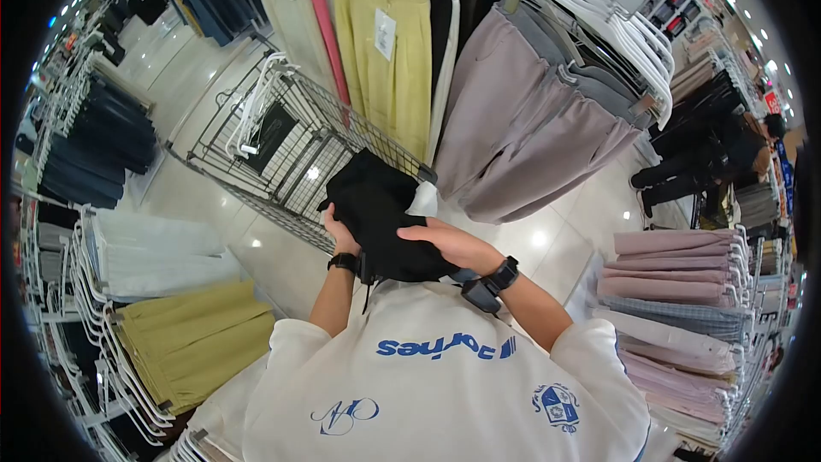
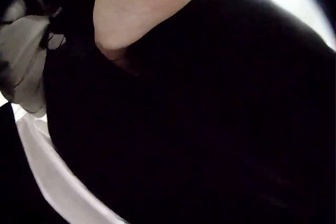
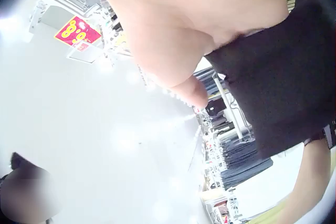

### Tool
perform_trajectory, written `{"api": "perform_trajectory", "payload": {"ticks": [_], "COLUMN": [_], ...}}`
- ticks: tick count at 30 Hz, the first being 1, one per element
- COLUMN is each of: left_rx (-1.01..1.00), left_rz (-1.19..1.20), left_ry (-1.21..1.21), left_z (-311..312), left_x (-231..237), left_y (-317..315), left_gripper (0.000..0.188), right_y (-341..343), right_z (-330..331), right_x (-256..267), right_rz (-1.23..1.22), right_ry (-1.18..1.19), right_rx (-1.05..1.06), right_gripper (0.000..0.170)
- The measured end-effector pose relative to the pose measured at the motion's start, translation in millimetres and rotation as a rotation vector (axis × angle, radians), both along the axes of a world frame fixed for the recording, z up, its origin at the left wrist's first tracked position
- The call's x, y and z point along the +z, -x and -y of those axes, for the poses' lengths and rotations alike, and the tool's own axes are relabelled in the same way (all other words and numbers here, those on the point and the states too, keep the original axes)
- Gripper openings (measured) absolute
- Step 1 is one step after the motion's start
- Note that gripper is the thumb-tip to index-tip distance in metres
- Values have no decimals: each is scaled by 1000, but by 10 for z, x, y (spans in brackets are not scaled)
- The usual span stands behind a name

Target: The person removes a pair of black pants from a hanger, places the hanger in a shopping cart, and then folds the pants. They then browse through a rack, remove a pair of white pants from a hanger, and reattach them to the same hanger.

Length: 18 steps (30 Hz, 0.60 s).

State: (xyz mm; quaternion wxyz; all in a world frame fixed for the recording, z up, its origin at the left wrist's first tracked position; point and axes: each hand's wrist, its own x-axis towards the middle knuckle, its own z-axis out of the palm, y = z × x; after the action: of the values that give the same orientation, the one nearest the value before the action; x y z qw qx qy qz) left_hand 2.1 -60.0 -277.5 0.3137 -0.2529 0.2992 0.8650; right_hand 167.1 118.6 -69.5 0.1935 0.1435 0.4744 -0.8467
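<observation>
A bunched black garment (image 1: 376, 205) is held in front of the body at the near end of a wire cart. My left hand (image 1: 343, 233) grips its left edge, fingers partly hidden by cloth. From the right, my right hand (image 1: 451, 244) holds it, thumb along the near side and fingers hidden behind the cloth. Black fabric (image 2: 199, 108) fills most of the left wrist view, below part of the left hand (image 2: 142, 6). In the right wrist view the right hand (image 3: 194, 24) grips the dark cloth (image 3: 283, 77). Something white (image 1: 423, 199) shows beside the garment.
The wire cart (image 1: 295, 192) holds white hangers (image 1: 256, 111). Yellow-green trousers (image 1: 385, 43) and mauve trousers (image 1: 530, 111) hang beyond it. More racks stand left and right, with folded pink trousers (image 1: 671, 267) at right. A person in dark clothes (image 1: 714, 150) is farther right.
</observation>
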Motion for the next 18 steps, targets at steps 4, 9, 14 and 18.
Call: {"api": "perform_trajectory", "payload": {"ticks": [4,9,14,18], "left_rx": [-105,-252,-72,-85], "left_rz": [-194,-206,-150,-34], "left_ry": [-9,-214,41,1], "left_z": [-104,-77,-59,-47], "left_x": [-607,604,811,564], "left_y": [215,238,225,62], "left_gripper": [54,48,46,47], "right_y": [252,329,269,-1], "right_z": [77,63,-223,-481], "right_x": [-291,-10,-663,-518], "right_rz": [177,92,1,-18], "right_ry": [-280,-488,-250,31], "right_rx": [-18,-31,-75,-144], "right_gripper": [55,49,45,41]}}
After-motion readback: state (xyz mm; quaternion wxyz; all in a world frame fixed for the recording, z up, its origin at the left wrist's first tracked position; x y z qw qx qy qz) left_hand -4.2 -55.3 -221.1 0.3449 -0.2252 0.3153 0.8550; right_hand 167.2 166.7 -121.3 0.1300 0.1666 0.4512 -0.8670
